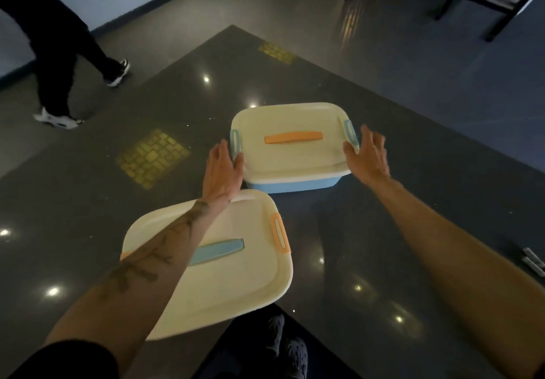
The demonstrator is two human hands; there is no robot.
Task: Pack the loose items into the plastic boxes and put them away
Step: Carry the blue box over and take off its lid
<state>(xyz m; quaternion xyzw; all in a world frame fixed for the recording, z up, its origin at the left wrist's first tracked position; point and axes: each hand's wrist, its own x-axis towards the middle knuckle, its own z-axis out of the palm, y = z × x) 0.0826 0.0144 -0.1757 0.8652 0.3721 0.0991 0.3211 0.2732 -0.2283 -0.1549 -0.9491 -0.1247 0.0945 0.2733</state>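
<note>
Lying nearest on the dark, glossy, speckled tabletop (383, 231): one near box (230, 275), smooth plastic, rounded-rectangular, cream lid closed, recessed blue handle (216, 251), orange clip (280, 232) on its right edge. The tattooed left forearm crosses above it. Just beyond and apart from it: one far box (292, 157), same shape, cream lid closed, orange handle (293, 137), pale blue base (295, 185), and a blue clip (351, 132) at each end. Both arms reach out straight. The left hand (222, 172), fingers straight, lies flat against its left end; the right hand (367, 155), fingers spread and relaxed, touches its right end. Neither grips anything. Beyond, on the floor: a walking person (56, 54), blurred.
</note>
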